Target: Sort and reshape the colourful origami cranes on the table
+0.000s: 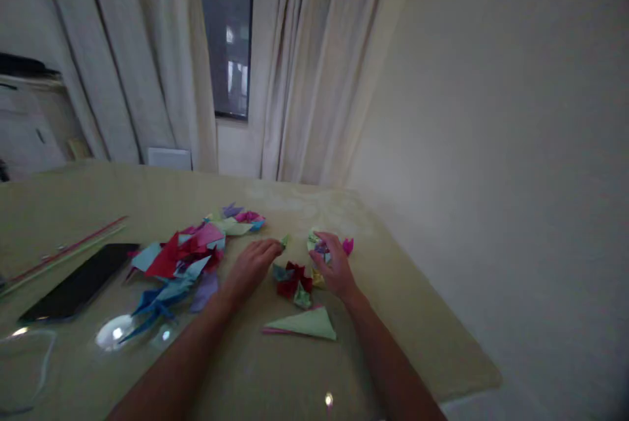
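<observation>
From where I stand, the fingers (273,249) of the left hand (253,265) are drawn together, pinching a small green folded piece (285,241) that pokes out past their tips. On the right hand (338,270), thumb and forefinger stand apart in a curve, with a pale green and purple paper cluster (322,250) between them; I can't tell whether they grip it or merely touch it. A magenta piece (348,247) sits just beyond that hand's knuckles. Between the two wrists lies a dark red paper shape (293,280) with teal and green bits at its edges, and a yellow piece (318,277) beside it. Nearer the person, a pale green folded triangle (307,323) lies flat on the worktop (407,316). To the left of the left hand spreads a heap of folded papers (184,254), red, pink, blue and purple. Farther left rest a black flat device (78,282) and a thin pink stick (98,233). Pale curtains (319,67) hang behind.
</observation>
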Motion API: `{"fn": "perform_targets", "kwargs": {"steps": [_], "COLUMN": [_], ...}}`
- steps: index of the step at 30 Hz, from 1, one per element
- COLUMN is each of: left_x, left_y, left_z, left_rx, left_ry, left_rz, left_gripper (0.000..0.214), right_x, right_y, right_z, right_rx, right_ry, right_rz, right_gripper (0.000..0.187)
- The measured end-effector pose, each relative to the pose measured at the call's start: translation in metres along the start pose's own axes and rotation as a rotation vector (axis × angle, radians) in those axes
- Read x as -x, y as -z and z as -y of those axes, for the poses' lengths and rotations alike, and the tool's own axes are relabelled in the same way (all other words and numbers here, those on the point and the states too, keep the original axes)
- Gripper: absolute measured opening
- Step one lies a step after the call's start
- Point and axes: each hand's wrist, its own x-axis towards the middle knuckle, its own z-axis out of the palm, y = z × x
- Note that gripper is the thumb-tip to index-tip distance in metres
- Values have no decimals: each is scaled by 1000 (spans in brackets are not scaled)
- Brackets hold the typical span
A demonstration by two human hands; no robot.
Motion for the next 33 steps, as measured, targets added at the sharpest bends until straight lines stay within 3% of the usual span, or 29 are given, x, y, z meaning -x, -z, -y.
{"fn": "perform_targets", "kwargs": {"steps": [5,10,13,16,19,22,26,33], "left_x": [-7,-5,-4,-2,4,11,12,7], "left_y": [3,-4,-8,-2,13,27,36,41], "left_z": [-20,-25,-18,-3,12,25,33,35], "left_rx": [116,129,63,-134,-464,-655,-649,-529], "left_ry": [-173,-186,-55,236,584,769,788,737], "left_rz": [38,54,53,81,172,250,351,409], "left_gripper": [29,30,31,35,42,41,44,42], "right_x": [4,4,2,-1,-5,-6,-5,-4], "right_y": [-10,-7,-2,8,23,36,49,62], "right_z": [7,6,5,-1,-10,-18,-24,-34], "right_rx": [-151,-223,-170,-152,-145,-139,-109,-106], "right_ry": [-29,-98,-127,-146,-190,-263,-318,-369], "right_rz": [143,154,127,79,32,72,160,255], "right_gripper": [33,18,18,19,18,18,17,24]}}
